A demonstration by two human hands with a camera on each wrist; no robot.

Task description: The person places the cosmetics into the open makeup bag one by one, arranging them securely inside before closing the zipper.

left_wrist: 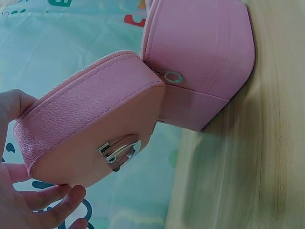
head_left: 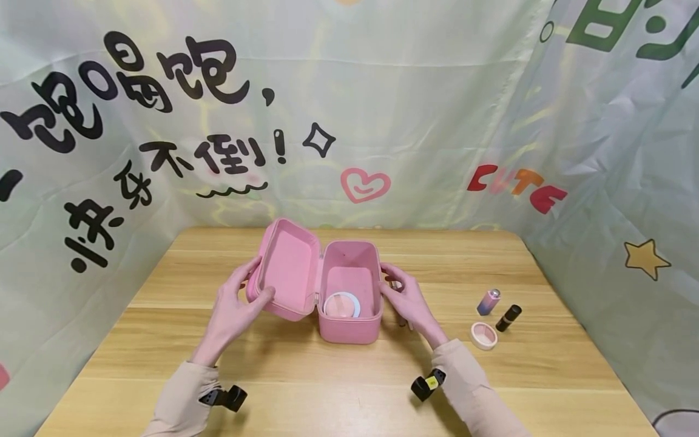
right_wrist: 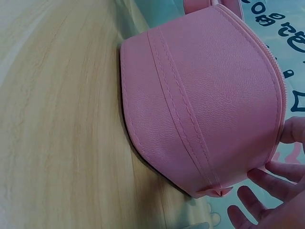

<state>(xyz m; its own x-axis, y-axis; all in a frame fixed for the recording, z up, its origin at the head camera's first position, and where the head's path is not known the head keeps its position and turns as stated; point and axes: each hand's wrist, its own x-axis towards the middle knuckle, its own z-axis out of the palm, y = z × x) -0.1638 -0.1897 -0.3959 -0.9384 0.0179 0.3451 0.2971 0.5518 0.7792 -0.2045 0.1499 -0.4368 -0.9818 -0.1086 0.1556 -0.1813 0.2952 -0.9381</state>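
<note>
A pink zip-up cosmetic case [head_left: 349,331] stands on the table with its lid [head_left: 289,264] swung out to the left. My left hand [head_left: 235,309] grips the lid by its left end, thumb at the rim and fingers beneath. In the left wrist view, the lid's outer face carries a metal-ringed handle [left_wrist: 119,150], and a zip pull [left_wrist: 172,77] hangs by the hinge side. Inside the case lies a round powder compact [head_left: 341,305]. My right hand [head_left: 406,300] holds the case's right wall at the rim; in the right wrist view its fingertips touch that wall [right_wrist: 209,105].
To the right lie a pink-and-blue tube [head_left: 488,302], a black tube [head_left: 509,318] and a round pink-toned palette [head_left: 483,335]. Small items partly hidden by the right hand lie beside the case. Printed cloth [head_left: 437,121] borders the wooden table [head_left: 338,394] at the back and sides.
</note>
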